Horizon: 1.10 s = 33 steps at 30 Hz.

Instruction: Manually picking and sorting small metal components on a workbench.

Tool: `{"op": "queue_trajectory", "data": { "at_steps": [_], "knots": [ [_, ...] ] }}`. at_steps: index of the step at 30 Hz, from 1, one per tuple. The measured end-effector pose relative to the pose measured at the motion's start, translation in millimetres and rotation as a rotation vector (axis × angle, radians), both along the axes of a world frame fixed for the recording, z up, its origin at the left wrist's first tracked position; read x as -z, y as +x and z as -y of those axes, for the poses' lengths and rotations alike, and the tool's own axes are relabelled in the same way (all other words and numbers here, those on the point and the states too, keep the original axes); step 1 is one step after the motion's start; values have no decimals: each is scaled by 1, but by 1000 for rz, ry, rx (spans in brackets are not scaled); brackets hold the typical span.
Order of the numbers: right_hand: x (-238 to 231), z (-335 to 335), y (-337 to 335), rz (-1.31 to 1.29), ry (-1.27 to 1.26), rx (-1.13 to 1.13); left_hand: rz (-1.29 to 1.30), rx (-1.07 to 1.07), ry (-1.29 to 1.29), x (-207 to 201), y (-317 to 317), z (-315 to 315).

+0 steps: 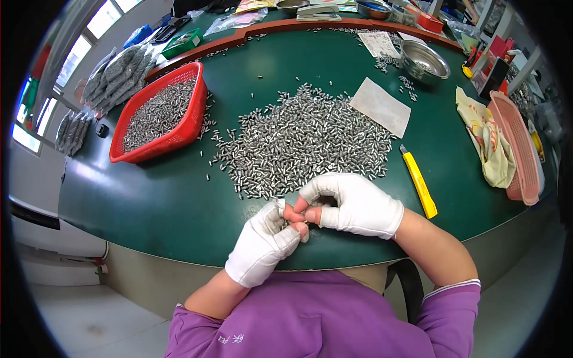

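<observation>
In white fingertip-less gloves, my left hand (260, 243) and my right hand (357, 207) meet just in front of a big pile of small, shiny metal parts (307, 140). The bare thumbs and fingers of both are pinched together. A tiny glint shows between the fingertips, but the fingers mostly cover it and its kind is unclear. To the right of my right hand lies a yellow utility knife (419, 185), its tip pointing away from me. A pale flat card (381, 107) rests against the pile's far right edge.
A red plastic basket (200, 98) full of similar parts stands at the left, with filled clear bags (119, 74) behind it. Far right are a steel bowl (425, 62), a yellowish cloth (490, 146) and a pink basket (517, 152). A brown ledge (262, 28) borders the green table (167, 203).
</observation>
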State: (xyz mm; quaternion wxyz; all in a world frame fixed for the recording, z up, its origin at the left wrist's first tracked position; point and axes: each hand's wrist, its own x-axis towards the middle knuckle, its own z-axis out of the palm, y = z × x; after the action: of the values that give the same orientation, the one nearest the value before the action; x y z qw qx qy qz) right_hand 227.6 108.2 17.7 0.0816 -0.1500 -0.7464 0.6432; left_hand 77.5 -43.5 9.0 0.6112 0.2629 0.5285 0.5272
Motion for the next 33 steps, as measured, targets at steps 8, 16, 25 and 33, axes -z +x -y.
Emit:
{"op": "queue_trajectory", "data": {
  "at_steps": [8, 16, 25, 33],
  "knots": [
    [2, 0, 0, -2, 70, 82, 28, 6, 17, -3, -2, -1],
    [-11, -21, 27, -79, 1180, 701, -580, -222, 135, -6, -5, 17],
    [5, 18, 103, 740, 1120, 1030, -1340, -16, 135, 0, -13, 34],
    [18, 28, 123, 377, 802, 1233, -1269, -34, 79, 5, -14, 34]
  ]
}}
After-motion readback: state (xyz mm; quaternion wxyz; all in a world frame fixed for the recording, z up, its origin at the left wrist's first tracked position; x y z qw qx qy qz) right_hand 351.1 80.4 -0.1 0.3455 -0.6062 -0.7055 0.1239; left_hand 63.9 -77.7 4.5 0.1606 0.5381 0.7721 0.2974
